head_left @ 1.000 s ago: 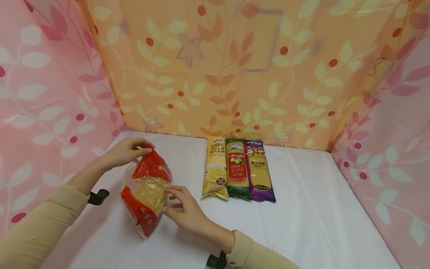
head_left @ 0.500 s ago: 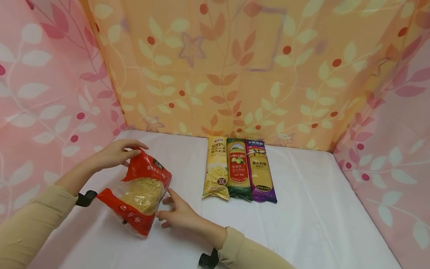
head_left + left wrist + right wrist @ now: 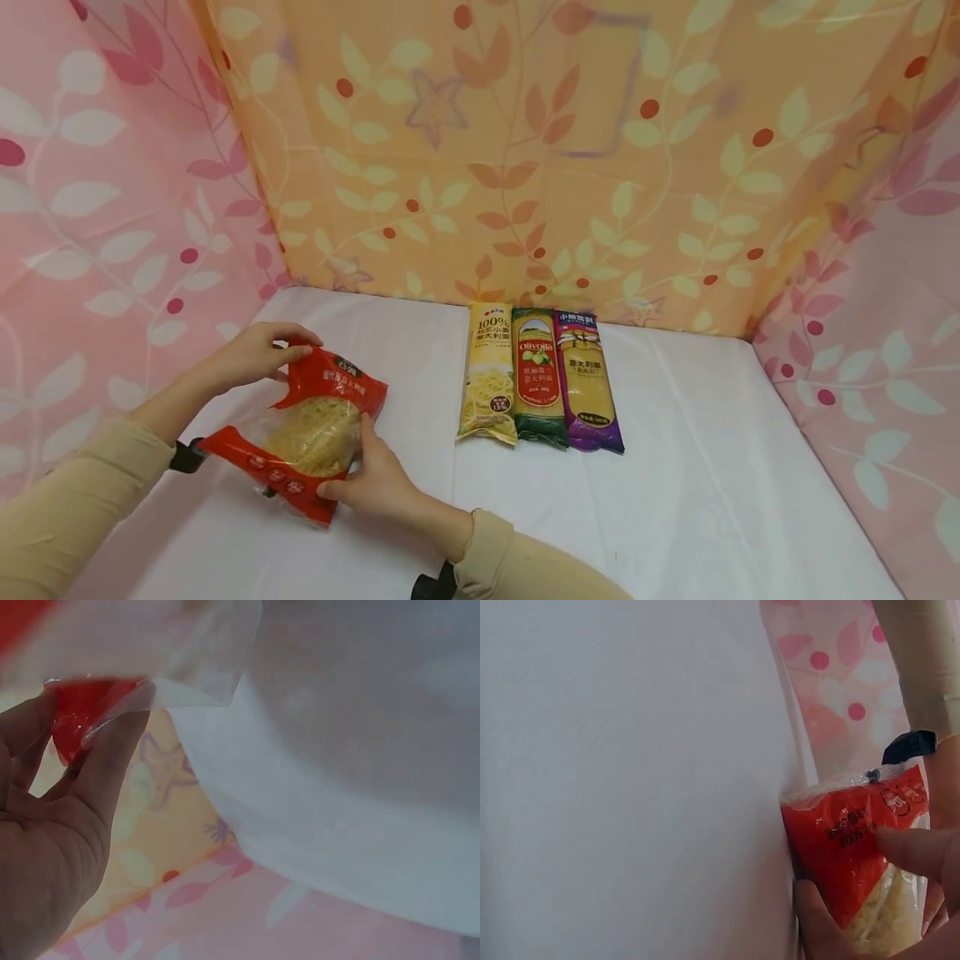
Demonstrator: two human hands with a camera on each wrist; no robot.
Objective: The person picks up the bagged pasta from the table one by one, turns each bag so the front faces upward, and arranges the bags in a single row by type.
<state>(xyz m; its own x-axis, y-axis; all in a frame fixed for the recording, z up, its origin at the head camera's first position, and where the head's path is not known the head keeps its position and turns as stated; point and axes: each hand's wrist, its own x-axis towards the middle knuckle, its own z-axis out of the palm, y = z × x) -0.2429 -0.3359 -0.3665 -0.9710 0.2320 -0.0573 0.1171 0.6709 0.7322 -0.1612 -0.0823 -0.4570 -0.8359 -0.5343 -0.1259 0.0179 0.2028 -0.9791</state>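
A red and clear plastic bag of pasta [image 3: 318, 433] is held tilted between both hands, over the left part of the white table. My left hand [image 3: 255, 358] pinches its upper red corner; the left wrist view shows the fingers and thumb closed on that red film [image 3: 82, 712]. My right hand [image 3: 382, 483] grips the bag's lower right side. Its thumb presses on the red front while other fingers go behind, as the right wrist view shows on the bag [image 3: 840, 840]. Pale yellow pasta shows through the clear middle.
Three long spaghetti packs lie side by side at the back middle of the white-covered table [image 3: 690, 467]: a yellow one [image 3: 487, 367], a green and red one [image 3: 538, 367] and a purple one [image 3: 588, 375]. Floral cloth walls [image 3: 420, 192] enclose the back and sides.
The bag has turned and spread out so that its printed front faces up more. My right hand has shifted left, from touching the bag's edge to gripping it with the thumb over the front.
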